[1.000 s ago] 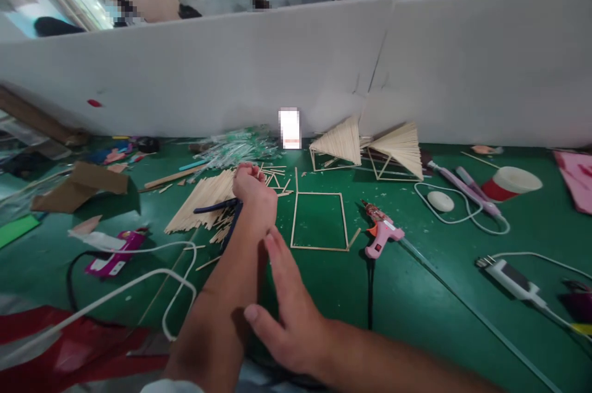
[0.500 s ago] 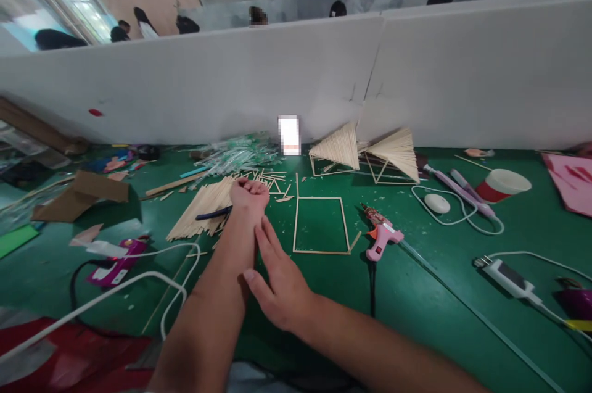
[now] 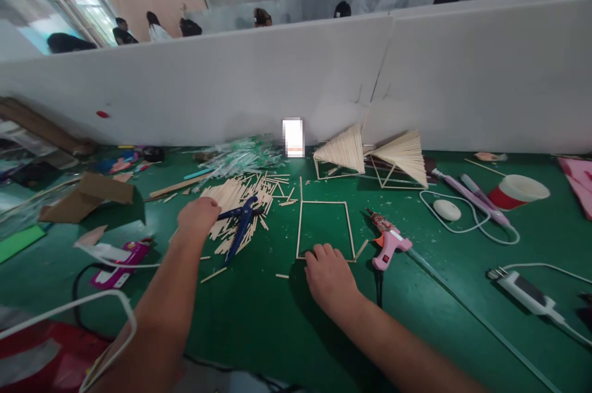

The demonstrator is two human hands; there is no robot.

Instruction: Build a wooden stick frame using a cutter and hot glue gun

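Over a green table point(image 3: 268, 325), my right hand point(image 3: 319, 252) is resting at the near side of a square stick frame point(image 3: 324, 202), its fingers bunching close together and curling over the near bar; whether they are pinching the wood or only pressing it, I cannot tell, the fingertips being partly hidden. The frame is lying flat in front of me, between a heap of thin sticks point(image 3: 231, 192) on the left and a pink glue gun point(image 3: 391, 245) on the right. My left hand point(image 3: 198, 218) is bending its fingers inward at the heap, right by one handle of the blue pliers point(image 3: 245, 217), which are lying across the sticks; its underside is facing away, so what it is holding, if anything, I cannot tell. Farther back, two fan-shaped stick models point(image 3: 345, 152) point(image 3: 401, 155) are standing side by side near a white partition point(image 3: 231, 84). By my judgement, the frame is offering almost no weight, with stiff, dry-looking bars that are unlikely to be slipping but are probably fragile at the corners; the middle of a bar is looking like the safest hold, with a light pinch sparing the joints from twisting.
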